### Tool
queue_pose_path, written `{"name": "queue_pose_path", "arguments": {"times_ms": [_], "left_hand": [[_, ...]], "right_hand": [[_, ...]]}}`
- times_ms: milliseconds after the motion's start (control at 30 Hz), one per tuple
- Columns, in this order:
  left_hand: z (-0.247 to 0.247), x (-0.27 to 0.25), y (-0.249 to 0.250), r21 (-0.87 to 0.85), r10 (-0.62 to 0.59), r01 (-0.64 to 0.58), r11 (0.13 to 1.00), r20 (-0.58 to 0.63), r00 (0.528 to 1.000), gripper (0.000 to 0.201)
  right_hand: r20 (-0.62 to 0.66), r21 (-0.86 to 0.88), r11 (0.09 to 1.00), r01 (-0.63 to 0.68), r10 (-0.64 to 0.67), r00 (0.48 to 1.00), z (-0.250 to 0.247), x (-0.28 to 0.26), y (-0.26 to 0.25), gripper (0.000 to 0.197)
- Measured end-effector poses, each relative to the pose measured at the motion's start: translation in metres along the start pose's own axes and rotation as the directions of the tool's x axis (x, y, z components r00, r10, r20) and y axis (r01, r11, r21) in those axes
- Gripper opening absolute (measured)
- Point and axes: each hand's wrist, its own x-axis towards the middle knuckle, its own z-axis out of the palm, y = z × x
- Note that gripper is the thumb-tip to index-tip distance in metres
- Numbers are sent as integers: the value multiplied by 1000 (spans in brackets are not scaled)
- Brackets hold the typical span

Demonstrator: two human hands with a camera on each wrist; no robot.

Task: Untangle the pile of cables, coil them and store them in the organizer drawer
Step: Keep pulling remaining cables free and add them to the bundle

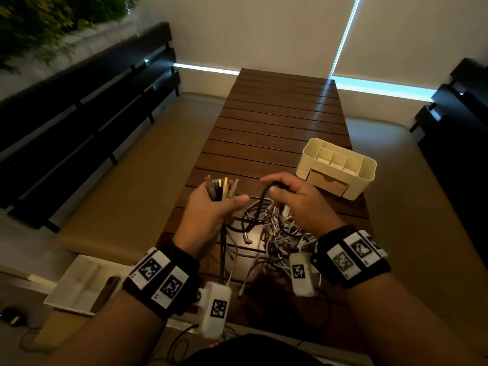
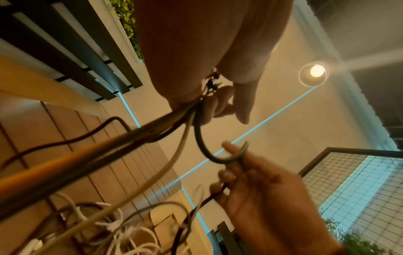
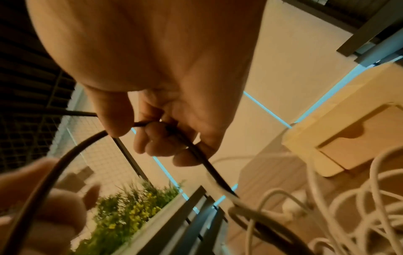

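A tangled pile of white and black cables (image 1: 274, 228) lies on the wooden slatted table (image 1: 277, 120) between my wrists. My left hand (image 1: 211, 204) grips a bundle of cable ends (image 1: 221, 187), their plugs sticking up past the fingers; the cords (image 2: 122, 139) hang down from the fist. My right hand (image 1: 290, 194) pinches a black cable (image 1: 264, 196) that loops up out of the pile; the black cable (image 3: 72, 155) runs between thumb and curled fingers. The cream organizer (image 1: 338, 167) stands to the right, its front drawer (image 1: 327, 182) closed.
Dark slatted bench backs (image 1: 87, 122) flank the table on the left, and another (image 1: 459, 122) on the right. A white tray with a dark phone (image 1: 104, 293) sits at the lower left. Far end of the table holds nothing I can see.
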Motion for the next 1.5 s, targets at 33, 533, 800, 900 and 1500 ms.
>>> {"name": "queue_pose_path", "arguments": {"times_ms": [33, 533, 800, 900, 1500], "left_hand": [[3, -2, -1, 3, 3, -3, 1000, 23, 1000, 26], [6, -4, -2, 55, -47, 46, 997, 25, 999, 11], [9, -4, 3, 167, -74, 38, 985, 211, 975, 7], [4, 0, 7, 193, -139, 94, 977, 235, 962, 4], [-26, 1, 3, 67, -30, 31, 997, -10, 999, 7]], "right_hand": [[29, 26, 999, 25, -26, 999, 1, 1, -6, 27], [-103, -49, 995, 84, -89, 991, 7, -5, 6, 11], [-74, -149, 979, 138, -150, 986, 14, -4, 9, 10], [-43, -180, 970, 164, -174, 984, 16, -6, 12, 14], [-17, -312, 947, -69, 67, 998, 20, -7, 31, 19]]}}
